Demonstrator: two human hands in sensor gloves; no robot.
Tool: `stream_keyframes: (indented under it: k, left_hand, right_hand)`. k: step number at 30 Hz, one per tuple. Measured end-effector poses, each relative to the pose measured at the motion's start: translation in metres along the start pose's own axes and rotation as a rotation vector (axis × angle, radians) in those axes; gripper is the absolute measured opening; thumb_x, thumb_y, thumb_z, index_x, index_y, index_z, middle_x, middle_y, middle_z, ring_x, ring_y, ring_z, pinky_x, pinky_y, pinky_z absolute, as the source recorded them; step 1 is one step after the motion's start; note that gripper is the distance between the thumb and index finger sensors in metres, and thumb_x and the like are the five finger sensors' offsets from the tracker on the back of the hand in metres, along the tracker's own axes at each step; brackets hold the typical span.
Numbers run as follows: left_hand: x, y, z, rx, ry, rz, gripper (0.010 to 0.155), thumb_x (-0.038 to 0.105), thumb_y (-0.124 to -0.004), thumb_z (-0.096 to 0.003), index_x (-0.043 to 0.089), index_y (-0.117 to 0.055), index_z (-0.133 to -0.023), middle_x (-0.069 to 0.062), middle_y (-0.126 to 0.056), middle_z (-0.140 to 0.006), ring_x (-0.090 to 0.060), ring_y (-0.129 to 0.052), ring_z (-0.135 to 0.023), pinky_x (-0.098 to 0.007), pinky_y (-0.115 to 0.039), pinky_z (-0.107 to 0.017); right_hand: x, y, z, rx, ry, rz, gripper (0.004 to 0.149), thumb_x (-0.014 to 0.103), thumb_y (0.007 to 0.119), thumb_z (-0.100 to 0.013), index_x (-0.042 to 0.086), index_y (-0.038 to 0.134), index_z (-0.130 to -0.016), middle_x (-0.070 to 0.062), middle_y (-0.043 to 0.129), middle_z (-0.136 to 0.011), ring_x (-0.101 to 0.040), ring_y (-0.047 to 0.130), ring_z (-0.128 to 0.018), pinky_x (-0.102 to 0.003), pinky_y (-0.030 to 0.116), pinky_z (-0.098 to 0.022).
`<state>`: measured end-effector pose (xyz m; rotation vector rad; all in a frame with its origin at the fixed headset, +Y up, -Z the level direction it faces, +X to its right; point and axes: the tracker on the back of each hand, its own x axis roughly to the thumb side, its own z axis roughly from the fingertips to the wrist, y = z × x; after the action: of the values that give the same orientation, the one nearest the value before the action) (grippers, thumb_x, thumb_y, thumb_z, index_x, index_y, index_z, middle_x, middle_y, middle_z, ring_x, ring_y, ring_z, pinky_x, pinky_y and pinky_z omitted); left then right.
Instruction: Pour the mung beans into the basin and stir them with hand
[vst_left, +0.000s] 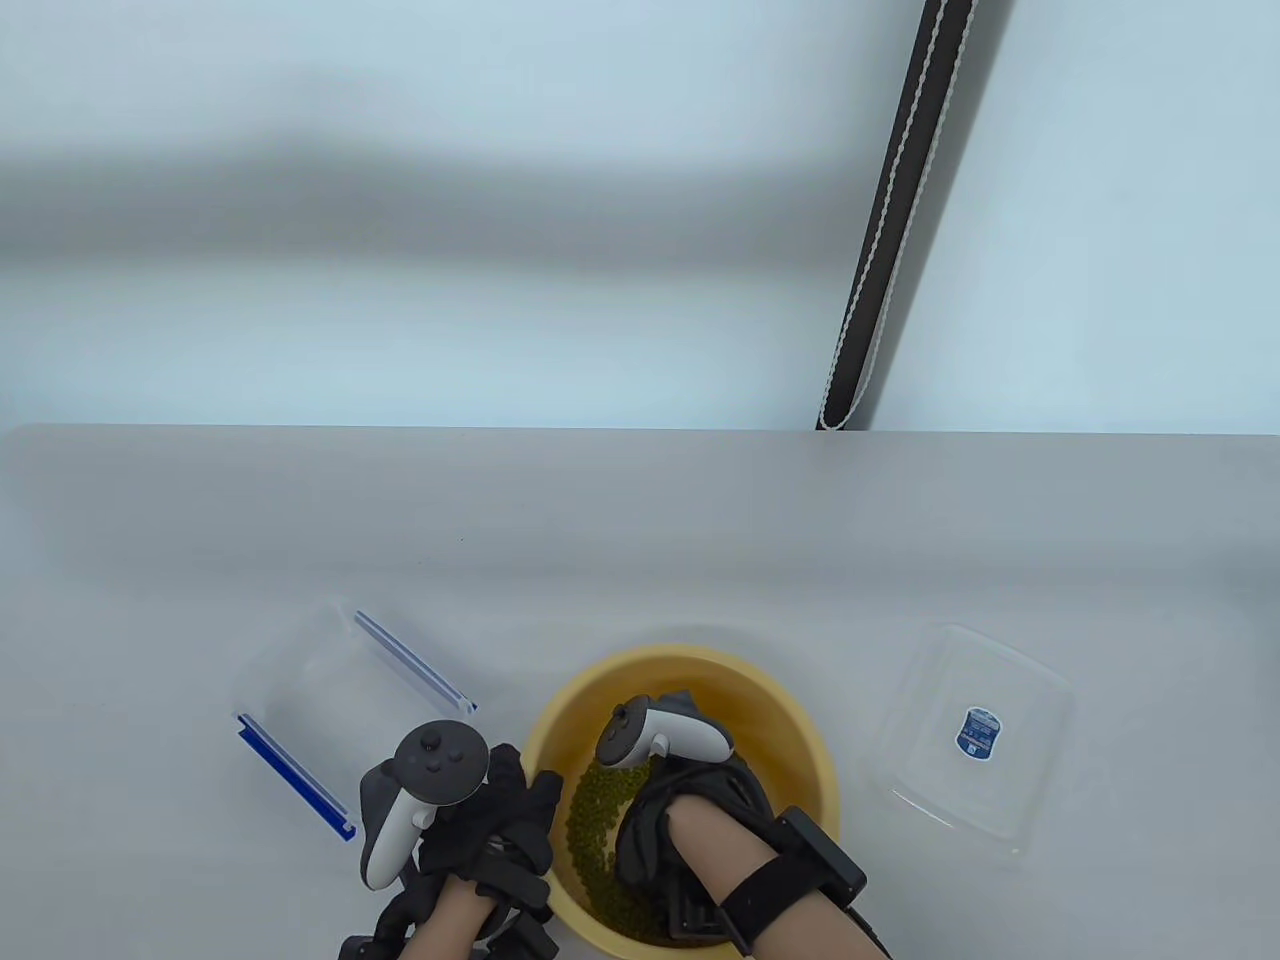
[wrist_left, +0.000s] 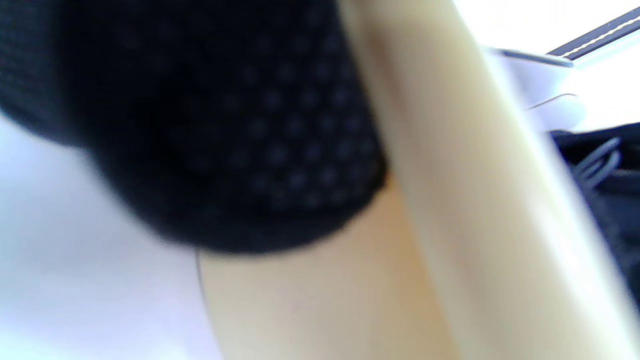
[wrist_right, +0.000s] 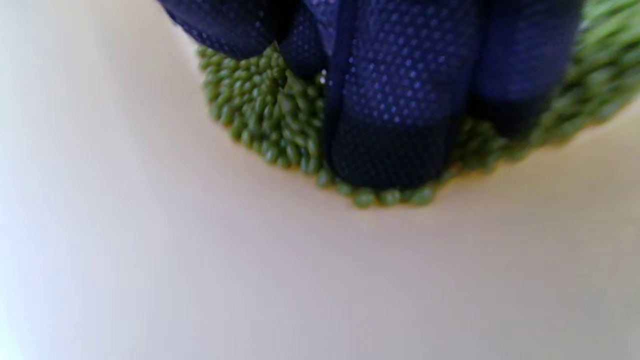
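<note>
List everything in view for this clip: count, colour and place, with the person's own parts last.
Basin: one, yellow, near table edge, centre.
Mung beans: a pile, green, on the basin floor.
Box: one, clear with blue clips, empty, left of the basin.
Lid: one, clear with blue label, flat, right of the basin.
Table: one, pale grey.
Strap: one, dark with white edging, beyond the table.
Left hand: black glove, grips the basin's left rim.
Right hand: black glove, inside the basin, fingers in the beans.

Basin (vst_left: 690, 670) with mung beans (vst_left: 600, 810) between container (vst_left: 300, 670) left and lid (vst_left: 965, 740) right.
</note>
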<state>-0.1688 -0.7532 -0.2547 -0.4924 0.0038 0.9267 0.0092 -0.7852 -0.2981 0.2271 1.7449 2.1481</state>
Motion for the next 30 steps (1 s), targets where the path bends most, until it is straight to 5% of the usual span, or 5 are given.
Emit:
stream_keyframes:
  k: [3,6,12,24,30]
  left_hand:
    - [0.000,0.000,0.000,0.000,-0.001,0.002,0.073,0.040,-0.055,-0.0576,-0.015,-0.025,-0.095,-0.013,-0.097,-0.026,-0.006,-0.105,0.007,-0.038,-0.097,-0.017]
    - [0.000,0.000,0.000,0.002,-0.001,0.000,0.073,0.040,-0.055,-0.0576,-0.015,-0.025,-0.095,-0.013,-0.097,-0.026,-0.006,-0.105,0.007,-0.038,-0.097,-0.017]
    - [0.000,0.000,0.000,-0.003,-0.004,0.004,0.073,0.040,-0.055,-0.0576,-0.015,-0.025,-0.095,-0.013,-0.097,-0.027,-0.006,-0.105,0.006,-0.038,-0.097,-0.017]
    - [0.000,0.000,0.000,-0.008,-0.007,0.008,0.073,0.040,-0.055,-0.0576,-0.015,-0.025,-0.095,-0.013,-0.097,-0.027,-0.006,-0.105,0.006,-0.038,-0.097,-0.017]
    - [-0.001,0.000,0.000,-0.009,-0.008,0.012,0.073,0.040,-0.055,-0.0576,-0.015,-0.025,-0.095,-0.013,-0.097,-0.027,-0.006,-0.105,0.006,-0.038,-0.097,-0.017]
  right_hand:
    - [0.006,-0.007,-0.001,0.029,-0.128,-0.122,0.048,0.023,0.069,-0.048,0.000,0.053,-0.088,-0.024,0.073,-0.074,-0.023,0.094,-0.066,-0.054,0.074,-0.053]
    - [0.009,-0.025,0.003,-0.088,-0.197,-0.182,0.053,0.023,0.065,-0.053,0.011,0.035,-0.095,-0.015,0.055,-0.088,-0.023,0.083,-0.078,-0.055,0.068,-0.059]
    - [-0.005,-0.049,0.020,-0.425,-0.027,-0.082,0.053,0.023,0.062,-0.055,0.014,0.029,-0.096,-0.015,0.046,-0.092,-0.018,0.080,-0.076,-0.052,0.066,-0.060]
    - [-0.005,-0.048,0.022,-0.468,0.016,-0.033,0.054,0.022,0.062,-0.054,0.012,0.029,-0.096,-0.017,0.046,-0.091,-0.018,0.080,-0.074,-0.053,0.066,-0.060]
    - [-0.014,-0.049,0.029,-0.572,0.226,0.202,0.056,0.023,0.064,-0.053,0.010,0.031,-0.096,-0.021,0.045,-0.091,-0.019,0.082,-0.071,-0.053,0.069,-0.057]
